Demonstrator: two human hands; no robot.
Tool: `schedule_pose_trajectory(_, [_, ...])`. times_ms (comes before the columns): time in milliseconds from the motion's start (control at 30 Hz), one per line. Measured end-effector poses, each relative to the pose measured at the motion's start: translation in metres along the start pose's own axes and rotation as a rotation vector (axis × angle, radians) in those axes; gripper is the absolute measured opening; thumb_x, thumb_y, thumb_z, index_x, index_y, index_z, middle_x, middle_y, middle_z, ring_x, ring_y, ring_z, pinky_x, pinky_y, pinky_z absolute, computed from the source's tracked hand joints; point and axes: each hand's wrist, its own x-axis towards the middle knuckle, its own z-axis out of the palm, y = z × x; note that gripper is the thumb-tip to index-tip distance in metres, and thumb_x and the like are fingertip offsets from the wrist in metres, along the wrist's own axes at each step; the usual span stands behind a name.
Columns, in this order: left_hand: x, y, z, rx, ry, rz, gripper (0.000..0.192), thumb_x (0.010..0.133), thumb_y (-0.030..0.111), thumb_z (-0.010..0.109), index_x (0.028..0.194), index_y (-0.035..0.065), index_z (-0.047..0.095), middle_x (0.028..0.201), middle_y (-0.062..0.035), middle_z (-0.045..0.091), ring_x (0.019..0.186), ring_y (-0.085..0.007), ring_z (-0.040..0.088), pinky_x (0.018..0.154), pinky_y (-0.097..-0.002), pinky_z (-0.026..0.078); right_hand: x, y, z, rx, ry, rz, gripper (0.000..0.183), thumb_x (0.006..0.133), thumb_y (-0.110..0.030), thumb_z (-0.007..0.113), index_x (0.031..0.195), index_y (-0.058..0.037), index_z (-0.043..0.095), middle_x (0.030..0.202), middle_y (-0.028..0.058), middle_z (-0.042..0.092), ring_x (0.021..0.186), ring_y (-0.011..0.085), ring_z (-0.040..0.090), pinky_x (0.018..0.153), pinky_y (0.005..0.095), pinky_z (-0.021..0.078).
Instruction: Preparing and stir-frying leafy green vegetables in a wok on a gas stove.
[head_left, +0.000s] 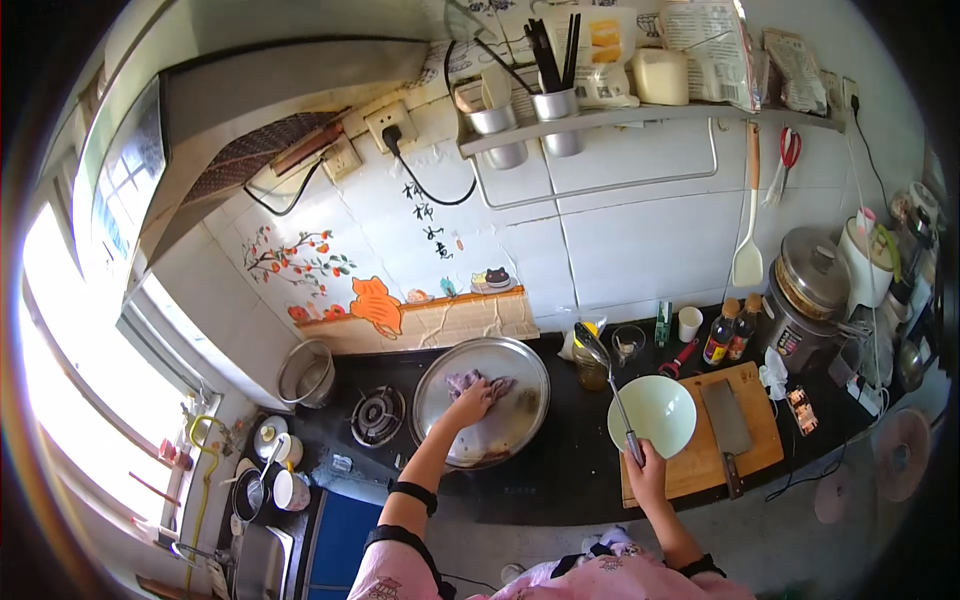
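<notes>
My left hand grips a bunched purple cloth on top of a large round metal lid, which lies on the stove side of the black counter. My right hand is closed around the handle of a metal ladle, whose dark head points up and away, towards a jar with a yellow lid. The ladle passes over the left part of a pale green bowl. That bowl rests partly on a wooden cutting board, where a cleaver lies to its right.
A gas burner and a metal pot are left of the lid. Cups and a small pan stand near the sink. Sauce bottles, a paper cup, a red peeler and a cooker line the back right. A shelf hangs above.
</notes>
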Motion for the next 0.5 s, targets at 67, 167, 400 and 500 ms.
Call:
schedule_pose_trajectory(67, [0.009,-0.002,-0.004,0.076,-0.028,0.088,0.028,0.082,0.015,0.049,0.105,-0.0003,0.055,0.107,-0.0162,0.051,0.105,-0.0352,0.046,0.089,-0.0393,0.039,0.003,0.003,0.0,0.01,0.023,-0.002,0.016,0.083,-0.012,0.057,0.089,0.0016,0.055,0.072,0.0114,0.059,0.062,0.0199,0.056,0.057,0.0305,0.0429])
schedule_pose_trajectory(167, [-0.004,-0.027,-0.005,0.242,0.032,0.038,0.034,0.08,0.022,0.053,0.109,0.0049,0.054,0.112,-0.0152,0.051,0.109,-0.0336,0.046,0.09,-0.0402,0.04,0.004,-0.007,-0.001,0.058,-0.029,0.057,0.017,0.083,-0.013,0.056,0.091,0.0015,0.055,0.077,0.0148,0.059,0.068,0.027,0.057,0.061,0.034,0.044])
schedule_pose_trajectory(400, [0.013,0.005,-0.024,0.321,-0.134,-0.344,0.064,0.069,0.044,0.065,0.119,0.0105,0.046,0.118,-0.0133,0.049,0.111,-0.035,0.046,0.09,-0.0421,0.041,0.007,0.002,-0.011,0.056,-0.022,0.121,0.018,0.082,-0.013,0.057,0.093,0.0003,0.055,0.078,0.0168,0.06,0.072,0.033,0.059,0.063,0.0374,0.0456])
schedule_pose_trajectory(500, [0.018,0.004,-0.025,0.439,-0.194,-0.521,0.078,0.063,0.049,0.069,0.12,0.0024,0.044,0.118,-0.0176,0.048,0.111,-0.0364,0.046,0.091,-0.0413,0.04,0.008,0.001,-0.008,0.055,-0.019,0.139,0.017,0.082,-0.014,0.057,0.092,0.0001,0.055,0.077,0.0166,0.06,0.071,0.0325,0.06,0.062,0.0367,0.0456])
